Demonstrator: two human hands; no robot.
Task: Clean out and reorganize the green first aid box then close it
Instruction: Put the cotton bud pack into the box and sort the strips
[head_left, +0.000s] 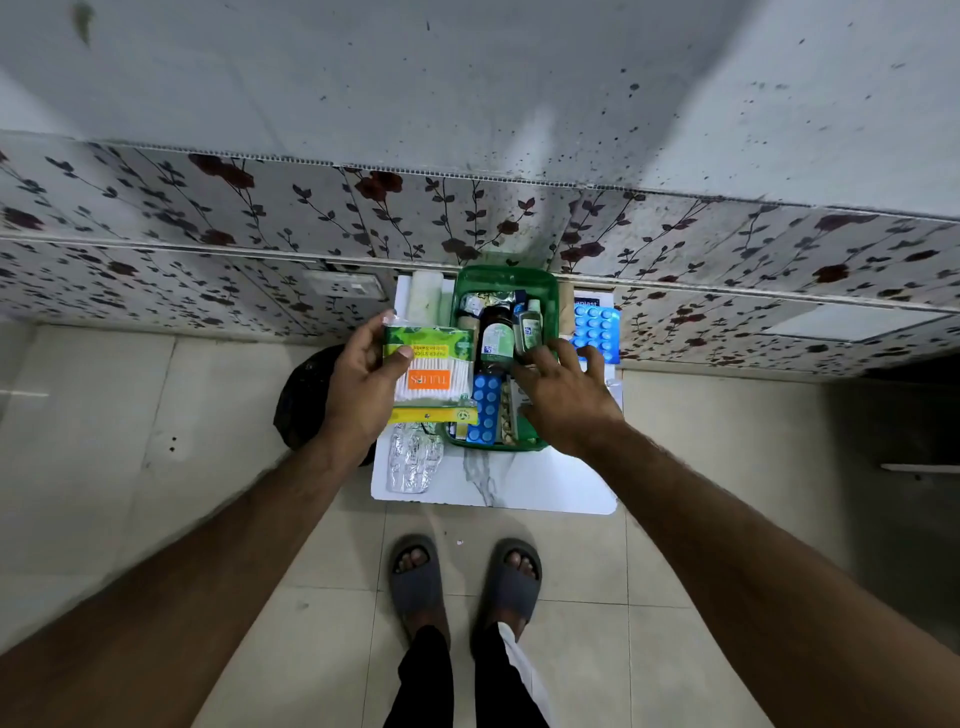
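Note:
The green first aid box (503, 276) stands open on a small white marble-patterned table (498, 483). Inside it are a dark bottle (496, 338), a small clear bottle (529, 328) and a blue pill strip (485, 408). My left hand (358, 395) holds a pack of cotton swabs (434, 366) just left of the box. My right hand (563, 397) reaches over the box's right side, fingers spread, fingertips near the small bottle; nothing is visibly gripped.
A silver blister strip (413, 457) lies on the table's front left. A blue pill pack (597, 325) rests right of the box, a white roll (425, 299) behind left. A black bag (301, 400) sits on the floor left. The floral wall is close behind.

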